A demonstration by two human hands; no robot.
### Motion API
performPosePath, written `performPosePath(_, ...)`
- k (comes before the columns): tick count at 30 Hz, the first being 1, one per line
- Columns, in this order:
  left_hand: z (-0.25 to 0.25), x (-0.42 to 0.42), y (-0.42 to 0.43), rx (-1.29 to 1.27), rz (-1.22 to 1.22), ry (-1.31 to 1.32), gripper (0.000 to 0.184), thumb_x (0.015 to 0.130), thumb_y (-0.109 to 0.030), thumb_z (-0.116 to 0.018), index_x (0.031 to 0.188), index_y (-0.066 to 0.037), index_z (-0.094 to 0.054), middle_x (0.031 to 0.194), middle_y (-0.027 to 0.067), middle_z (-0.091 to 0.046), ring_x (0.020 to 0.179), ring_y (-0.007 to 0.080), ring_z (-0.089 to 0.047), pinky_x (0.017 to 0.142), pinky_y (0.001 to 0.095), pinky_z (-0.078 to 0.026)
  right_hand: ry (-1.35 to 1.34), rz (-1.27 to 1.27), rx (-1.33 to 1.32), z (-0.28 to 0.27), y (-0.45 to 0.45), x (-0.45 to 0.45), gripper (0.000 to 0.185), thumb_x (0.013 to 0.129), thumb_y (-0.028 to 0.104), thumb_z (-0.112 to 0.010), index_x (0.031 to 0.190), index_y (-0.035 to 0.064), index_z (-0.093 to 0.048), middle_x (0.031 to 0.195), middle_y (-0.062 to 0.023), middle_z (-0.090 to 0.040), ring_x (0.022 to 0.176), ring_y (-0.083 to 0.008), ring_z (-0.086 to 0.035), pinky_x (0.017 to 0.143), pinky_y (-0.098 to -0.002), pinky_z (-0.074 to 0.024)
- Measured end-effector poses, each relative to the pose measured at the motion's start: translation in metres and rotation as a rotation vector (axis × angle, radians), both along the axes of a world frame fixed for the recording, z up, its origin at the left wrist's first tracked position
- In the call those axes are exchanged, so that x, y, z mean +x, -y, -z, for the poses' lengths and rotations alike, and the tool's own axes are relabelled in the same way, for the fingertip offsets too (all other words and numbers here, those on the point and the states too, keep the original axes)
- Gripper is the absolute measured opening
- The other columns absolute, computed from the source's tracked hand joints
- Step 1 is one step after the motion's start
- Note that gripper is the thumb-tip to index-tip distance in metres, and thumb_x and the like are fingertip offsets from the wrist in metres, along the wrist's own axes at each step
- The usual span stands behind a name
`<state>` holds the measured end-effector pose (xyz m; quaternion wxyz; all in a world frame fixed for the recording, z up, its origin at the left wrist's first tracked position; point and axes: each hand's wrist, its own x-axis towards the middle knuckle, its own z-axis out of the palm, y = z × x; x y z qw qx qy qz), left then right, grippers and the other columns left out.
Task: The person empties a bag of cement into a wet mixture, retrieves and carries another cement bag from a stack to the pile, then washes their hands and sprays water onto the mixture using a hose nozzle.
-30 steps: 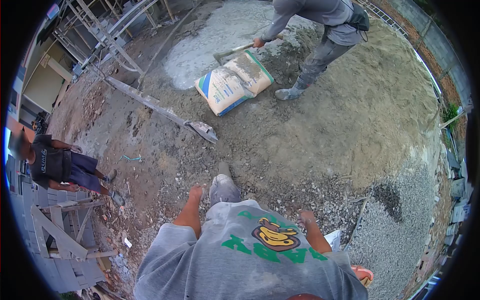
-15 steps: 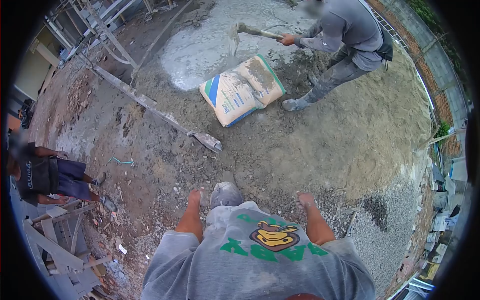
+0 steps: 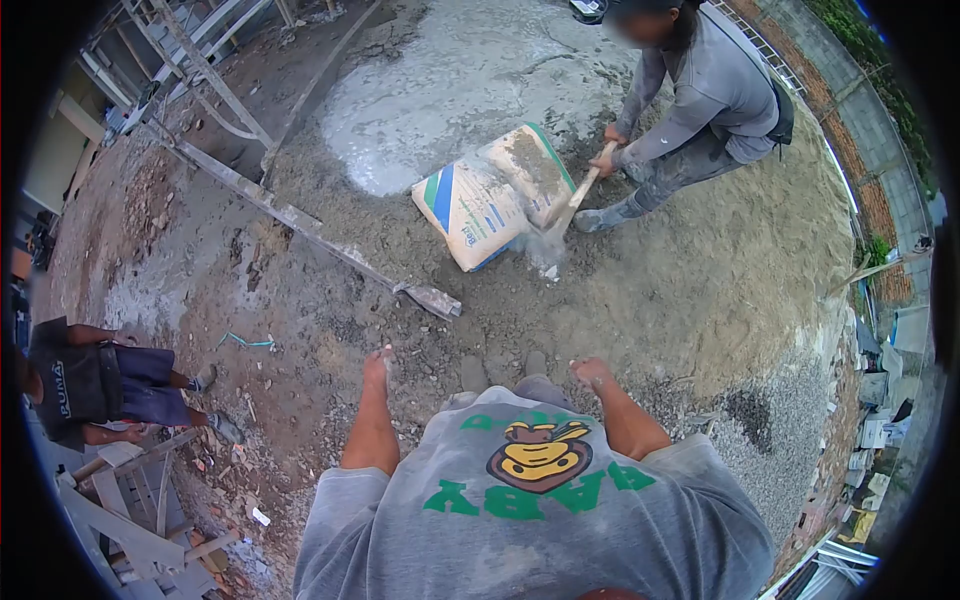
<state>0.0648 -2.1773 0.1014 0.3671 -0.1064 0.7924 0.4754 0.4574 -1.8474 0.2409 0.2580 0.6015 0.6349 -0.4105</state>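
Note:
My left hand (image 3: 377, 366) hangs in front of me over the dirt, with loose fingers slightly apart and nothing in them. On the other side of my body, my right hand (image 3: 592, 374) is held out low, also empty, its fingers loosely spread. Ahead lies a cement bag (image 3: 472, 212), pale with blue and green stripes, dusted and sunken across its middle. A co-worker in grey (image 3: 705, 110) grips a hoe (image 3: 578, 200) with both hands; its blade is down at the bag's near right edge, with grey powder around it.
Wet grey cement mix (image 3: 400, 115) spreads behind the bag. A long board (image 3: 330, 245) runs diagonally at the left. Another person (image 3: 85, 385) stands at far left beside broken wooden planks (image 3: 125, 520). Gravel (image 3: 790, 440) and sand (image 3: 740, 280) lie to the right; scaffolding (image 3: 195, 60) stands at upper left.
The co-worker's hoe has swung from the cement mix down to the bag's near right edge, raising powder. Both my hands have moved slightly forward. My feet now show side by side.

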Motion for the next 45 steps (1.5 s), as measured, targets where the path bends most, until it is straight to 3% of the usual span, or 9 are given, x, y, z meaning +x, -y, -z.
performPosePath(2, 0.000, 0.010, 0.023, -0.022, -0.004, 0.059, 0.051, 0.075, -0.036, -0.063, 0.107, 0.003, -0.053, 0.090, 0.0122, -0.060, 0.075, 0.0207, -0.056, 0.065, 0.0323, -0.042, 0.026, -0.106, 0.001, 0.018, -0.005, 0.010, 0.051, 0.078, 0.045, -0.046, 0.092, -0.0015, -0.062, 0.087, -0.0225, -0.062, 0.082, -0.0312, -0.061, 0.075, -0.0366, -0.0476)
performPosePath(5, 0.009, 0.027, 0.072, -0.068, 0.016, 0.124, 0.036, 0.079, -0.034, -0.061, 0.095, -0.002, -0.056, 0.073, 0.0060, -0.060, 0.056, 0.0173, -0.056, 0.045, 0.0287, -0.040, 0.118, -0.325, 0.111, -0.027, -0.014, -0.018, 0.053, 0.077, 0.045, -0.046, 0.093, -0.0025, -0.061, 0.098, -0.0248, -0.058, 0.097, -0.0345, -0.055, 0.083, -0.0377, -0.0435)
performPosePath(10, 0.034, 0.054, 0.115, -0.159, -0.117, 0.070, 0.033, 0.080, -0.036, -0.058, 0.088, -0.005, -0.058, 0.067, 0.0063, -0.059, 0.051, 0.0169, -0.055, 0.042, 0.0287, -0.038, 0.003, -0.269, 0.267, -0.018, -0.032, -0.047, 0.050, 0.076, 0.042, -0.053, 0.098, -0.0019, -0.059, 0.093, -0.0203, -0.061, 0.088, -0.0346, -0.058, 0.079, -0.0394, -0.0441)
performPosePath(18, -0.041, 0.038, 0.050, -0.139, -0.099, 0.335, 0.033, 0.085, -0.037, -0.052, 0.085, -0.004, -0.056, 0.071, 0.0086, -0.059, 0.052, 0.0195, -0.057, 0.043, 0.0328, -0.041, -0.147, -0.081, 0.113, -0.021, -0.034, -0.080, 0.040, 0.078, 0.036, -0.056, 0.094, -0.0002, -0.060, 0.085, -0.0133, -0.061, 0.063, -0.0203, -0.059, 0.059, -0.0333, -0.0473)
performPosePath(21, -0.073, 0.033, 0.016, -0.026, -0.120, 0.244, 0.030, 0.085, -0.033, -0.052, 0.087, -0.003, -0.055, 0.070, 0.0078, -0.057, 0.053, 0.0196, -0.056, 0.044, 0.0322, -0.042, -0.175, 0.139, 0.046, -0.011, -0.034, -0.073, 0.036, 0.080, 0.034, -0.055, 0.096, 0.0023, -0.059, 0.082, -0.0107, -0.061, 0.061, -0.0182, -0.058, 0.055, -0.0324, -0.0465)
performPosePath(28, -0.005, -0.012, 0.018, -0.025, -0.012, 0.167, 0.047, 0.078, -0.035, -0.060, 0.107, 0.002, -0.053, 0.082, 0.0111, -0.059, 0.068, 0.0213, -0.057, 0.059, 0.0325, -0.045, -0.215, 0.656, -0.103, -0.034, -0.046, -0.037, 0.036, 0.083, 0.034, -0.052, 0.107, 0.0070, -0.054, 0.080, -0.0093, -0.060, 0.063, -0.0188, -0.056, 0.053, -0.0321, -0.0455)
performPosePath(32, -0.027, -0.035, -0.018, -0.127, 0.165, 0.016, 0.054, 0.077, -0.041, -0.061, 0.107, 0.003, -0.054, 0.091, 0.0131, -0.059, 0.081, 0.0214, -0.056, 0.074, 0.0338, -0.043, -0.175, 0.796, -0.102, -0.014, -0.059, -0.021, 0.042, 0.081, 0.037, -0.056, 0.107, 0.0041, -0.054, 0.082, -0.0118, -0.060, 0.053, -0.0197, -0.054, 0.045, -0.0322, -0.0435)
performPosePath(38, -0.137, -0.068, -0.138, -0.161, 0.278, -0.091, 0.064, 0.074, -0.053, -0.060, 0.106, 0.003, -0.054, 0.098, 0.0159, -0.060, 0.090, 0.0230, -0.055, 0.081, 0.0332, -0.041, -0.235, 0.843, -0.282, 0.053, -0.117, -0.054, 0.050, 0.081, 0.041, -0.055, 0.118, 0.0084, -0.047, 0.096, -0.0124, -0.059, 0.070, -0.0210, -0.057, 0.061, -0.0338, -0.0476)
performPosePath(45, -0.167, -0.169, -0.302, -0.405, 0.608, -0.138, 0.073, 0.071, -0.055, -0.061, 0.113, 0.003, -0.048, 0.104, 0.0199, -0.057, 0.097, 0.0278, -0.054, 0.086, 0.0353, -0.040, -0.348, 0.868, -0.461, 0.125, -0.201, -0.184, 0.056, 0.078, 0.043, -0.058, 0.121, 0.0081, -0.045, 0.100, -0.0115, -0.058, 0.076, -0.0203, -0.056, 0.066, -0.0339, -0.0472)
